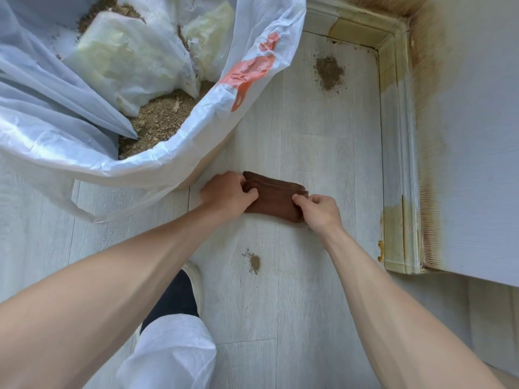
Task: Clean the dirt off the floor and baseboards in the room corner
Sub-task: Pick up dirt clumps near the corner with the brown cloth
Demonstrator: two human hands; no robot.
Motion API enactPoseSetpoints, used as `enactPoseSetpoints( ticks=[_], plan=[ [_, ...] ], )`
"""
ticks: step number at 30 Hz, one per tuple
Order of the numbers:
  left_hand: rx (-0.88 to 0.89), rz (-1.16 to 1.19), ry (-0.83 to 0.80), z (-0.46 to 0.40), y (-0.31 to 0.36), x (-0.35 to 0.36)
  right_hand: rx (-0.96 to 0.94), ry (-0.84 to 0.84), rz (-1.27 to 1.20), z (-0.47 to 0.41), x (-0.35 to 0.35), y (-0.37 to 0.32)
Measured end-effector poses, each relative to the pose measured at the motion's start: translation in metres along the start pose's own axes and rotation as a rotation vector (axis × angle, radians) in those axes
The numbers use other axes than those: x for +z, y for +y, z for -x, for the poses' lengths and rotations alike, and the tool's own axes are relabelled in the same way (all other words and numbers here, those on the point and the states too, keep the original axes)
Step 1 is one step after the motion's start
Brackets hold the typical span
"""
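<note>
Brown cloth — folded, flat on the floor at frame centre; left hand and right hand each pinch an end with curled fingers. Dirt pile upper right near stained baseboard; smaller dirt patch below the cloth — bag of soil upper left

**No readable text in view**

No words, numbers, brand names or labels can be read anywhere. The only printed mark is an orange-red design on the white plastic bag, on the outer side of its rim that faces the room corner. The plastic there is creased and folded, so the print appears as broken blotches; whether it contains letters or is a logo cannot be told.
</note>
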State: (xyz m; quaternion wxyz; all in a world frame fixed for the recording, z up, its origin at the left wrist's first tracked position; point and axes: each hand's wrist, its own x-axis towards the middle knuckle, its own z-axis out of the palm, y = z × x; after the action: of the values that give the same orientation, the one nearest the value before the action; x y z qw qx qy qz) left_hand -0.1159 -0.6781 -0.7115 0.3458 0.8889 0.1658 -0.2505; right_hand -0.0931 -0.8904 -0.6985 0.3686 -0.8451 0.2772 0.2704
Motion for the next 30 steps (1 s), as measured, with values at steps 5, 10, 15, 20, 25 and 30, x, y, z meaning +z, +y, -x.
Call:
enactPoseSetpoints(
  ticks=[5,10,15,20,25,30],
  plan=[
    [0.052,-0.028,0.035,-0.005,0.003,-0.002,-0.017,0.114,0.094,0.002,0.012,0.001],
    [0.15,-0.119,-0.1,-0.015,0.006,-0.01,-0.015,0.131,0.056,0.003,0.012,0.002],
    [0.247,-0.156,-0.166,-0.014,0.016,-0.019,0.022,0.059,0.042,0.0,0.01,-0.001],
    [0.244,0.083,-0.269,0.012,0.015,-0.015,0.006,0.093,-0.082,0.011,0.008,0.01],
    [0.343,0.198,-0.119,0.043,0.027,-0.018,0.233,0.037,-0.31,0.045,0.003,0.004],
    [0.609,0.223,0.088,0.07,0.034,-0.014,0.404,-0.196,-0.482,0.071,-0.026,-0.007]
  ],
)
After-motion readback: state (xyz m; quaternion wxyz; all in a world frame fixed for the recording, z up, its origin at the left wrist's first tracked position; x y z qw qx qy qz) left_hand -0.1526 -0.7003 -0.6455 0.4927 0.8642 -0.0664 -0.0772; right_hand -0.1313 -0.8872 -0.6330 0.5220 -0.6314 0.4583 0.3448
